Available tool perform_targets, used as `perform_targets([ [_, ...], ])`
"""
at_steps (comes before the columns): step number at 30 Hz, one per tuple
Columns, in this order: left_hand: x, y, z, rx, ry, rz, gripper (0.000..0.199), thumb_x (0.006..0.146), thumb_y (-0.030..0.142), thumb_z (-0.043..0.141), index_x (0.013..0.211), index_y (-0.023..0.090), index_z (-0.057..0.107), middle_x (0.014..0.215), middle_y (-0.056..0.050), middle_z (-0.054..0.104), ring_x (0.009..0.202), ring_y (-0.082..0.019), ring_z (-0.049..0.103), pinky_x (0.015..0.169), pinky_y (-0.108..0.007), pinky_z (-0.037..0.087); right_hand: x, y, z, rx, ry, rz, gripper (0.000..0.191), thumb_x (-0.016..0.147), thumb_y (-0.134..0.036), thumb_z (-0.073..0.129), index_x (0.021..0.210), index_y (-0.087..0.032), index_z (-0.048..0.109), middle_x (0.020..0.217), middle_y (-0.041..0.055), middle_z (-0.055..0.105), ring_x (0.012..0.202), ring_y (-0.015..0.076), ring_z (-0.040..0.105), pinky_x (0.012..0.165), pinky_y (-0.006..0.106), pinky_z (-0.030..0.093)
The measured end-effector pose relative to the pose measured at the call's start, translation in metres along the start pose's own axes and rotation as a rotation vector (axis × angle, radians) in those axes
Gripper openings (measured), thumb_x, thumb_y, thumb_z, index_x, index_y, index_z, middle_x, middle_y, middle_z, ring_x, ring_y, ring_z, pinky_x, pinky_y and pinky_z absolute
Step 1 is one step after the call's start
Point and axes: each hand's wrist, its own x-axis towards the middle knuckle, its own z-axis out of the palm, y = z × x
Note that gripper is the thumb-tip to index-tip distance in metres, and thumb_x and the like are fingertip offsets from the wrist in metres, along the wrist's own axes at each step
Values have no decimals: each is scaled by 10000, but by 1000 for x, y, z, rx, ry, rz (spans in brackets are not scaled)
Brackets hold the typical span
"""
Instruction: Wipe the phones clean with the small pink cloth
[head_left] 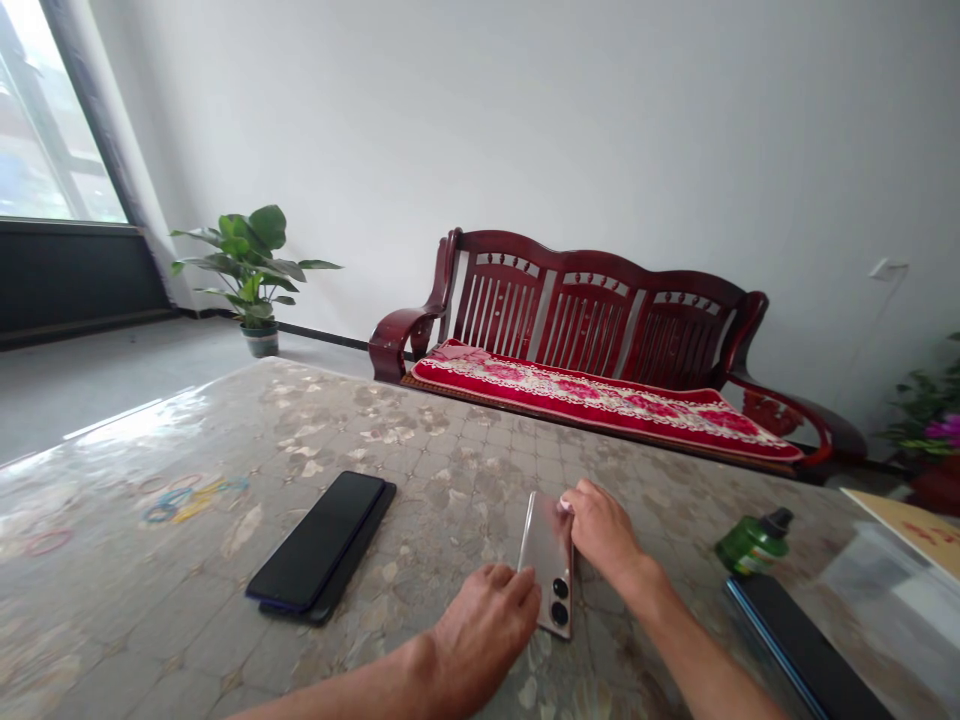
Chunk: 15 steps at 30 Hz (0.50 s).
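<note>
A pinkish-silver smartphone point(546, 548) lies back side up on the patterned tablecloth, its two round camera lenses at the near end. My left hand point(491, 620) grips the phone's left edge close to the lenses, fingers bent over it. At the phone's far right corner, my right hand point(604, 530) is closed in a pinch. A small white wad point(565, 505) shows at its fingertips, touching the phone's back; its material is too small to make out.
Two dark phones point(326, 540) lie stacked at left, near coloured rubber bands point(187, 498). At right are a green bottle point(754, 540), another dark phone point(806, 645) and a clear plastic box point(892, 585). A red wooden bench point(592, 320) stands behind the table.
</note>
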Motion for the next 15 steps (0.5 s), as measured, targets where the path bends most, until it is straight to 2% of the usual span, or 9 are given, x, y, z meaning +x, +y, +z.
perform_targets([
  [5,0,-1,4,14,-8,1,245,970,166,491,1210,173,539,1263,-124,562,1064,-248,556,946,-380,443,-9,8,4,-17,-23,60,256,932,-122,471,810,-200,683,893,70,641,838,189,619,685,276,366],
  [11,0,-1,3,38,-17,18,207,969,164,504,1170,176,549,1217,-112,573,1036,-241,560,930,-370,450,-28,0,5,-18,-37,30,310,887,-10,421,898,-184,677,960,73,638,916,187,615,779,262,386],
  [15,-1,-1,1,43,-18,22,194,961,151,524,1151,177,552,1189,-110,579,1015,-241,564,919,-369,450,-38,-1,4,-13,-40,15,320,873,3,414,899,-187,670,947,63,631,920,184,607,791,253,384],
])
